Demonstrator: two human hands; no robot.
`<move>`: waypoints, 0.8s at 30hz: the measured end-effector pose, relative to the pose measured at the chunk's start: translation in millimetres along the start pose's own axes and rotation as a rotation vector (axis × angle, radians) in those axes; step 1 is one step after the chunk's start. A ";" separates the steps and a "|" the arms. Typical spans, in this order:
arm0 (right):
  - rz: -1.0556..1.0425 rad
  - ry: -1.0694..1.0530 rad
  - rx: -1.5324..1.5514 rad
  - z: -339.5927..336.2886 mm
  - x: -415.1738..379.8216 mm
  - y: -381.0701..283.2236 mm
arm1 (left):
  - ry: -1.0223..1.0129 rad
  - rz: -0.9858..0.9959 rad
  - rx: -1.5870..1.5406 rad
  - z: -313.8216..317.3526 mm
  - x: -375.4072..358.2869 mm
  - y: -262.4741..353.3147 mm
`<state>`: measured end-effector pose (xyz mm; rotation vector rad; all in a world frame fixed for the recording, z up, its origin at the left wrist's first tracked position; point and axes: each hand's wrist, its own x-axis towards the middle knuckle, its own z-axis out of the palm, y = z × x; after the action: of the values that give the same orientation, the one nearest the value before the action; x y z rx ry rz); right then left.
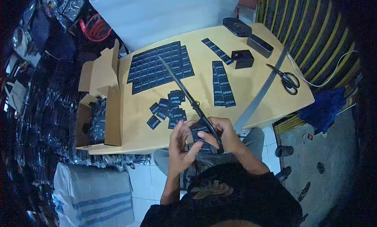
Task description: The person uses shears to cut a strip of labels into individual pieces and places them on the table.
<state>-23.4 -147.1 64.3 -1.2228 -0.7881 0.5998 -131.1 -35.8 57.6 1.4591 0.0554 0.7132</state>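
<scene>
My right hand (224,136) grips the handles of long black scissors (184,91), whose blades point up and away over the table. My left hand (181,145) pinches a strip of black EPSON labels (199,129) held between both hands at the table's near edge. A heap of cut single labels (168,109) lies just beyond my hands. A large uncut label sheet (160,66) lies farther back, and two label strips (223,88) lie to the right.
An open cardboard box (103,105) with dark items stands at the table's left edge. A second pair of scissors (287,79), a long ruler (262,91) and black boxes (242,58) sit at the right. A white sack (92,195) stands on the floor.
</scene>
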 end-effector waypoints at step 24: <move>0.212 -0.548 -0.588 -103.0 -40.3 -64.5 | -0.207 -0.010 0.388 -46.0 54.6 47.3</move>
<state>34.0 -254.6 103.9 -1.7209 -1.3690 0.9379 -127.5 27.9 114.7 1.8962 0.0426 0.5584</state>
